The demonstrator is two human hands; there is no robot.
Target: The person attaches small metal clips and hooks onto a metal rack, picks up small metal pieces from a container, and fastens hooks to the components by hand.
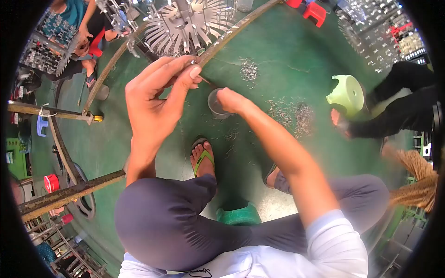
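Note:
My left hand [160, 95] is raised at centre left, thumb and forefinger pinched on a small shiny metal piece [193, 62] whose kind is too small to tell. My right hand [233, 100] is lower, at the rim of a grey bucket [214, 109] on the floor. Its fingers look closed, and their tips are turned away from me. A thin dark rod [208, 81] shows between the two hands; which one holds it I cannot tell. Beyond my left hand stands a round metal rack [178, 28] with fanned flat blades and many hanging metal parts.
Loose thin metal bits [303, 119] lie in piles on the green floor. A rusty metal bar [236, 30] slants past the rack. At right are a light green stool [348, 95] and a person's dark-clad legs [394, 111]. Another person's hand [83, 37] shows at upper left.

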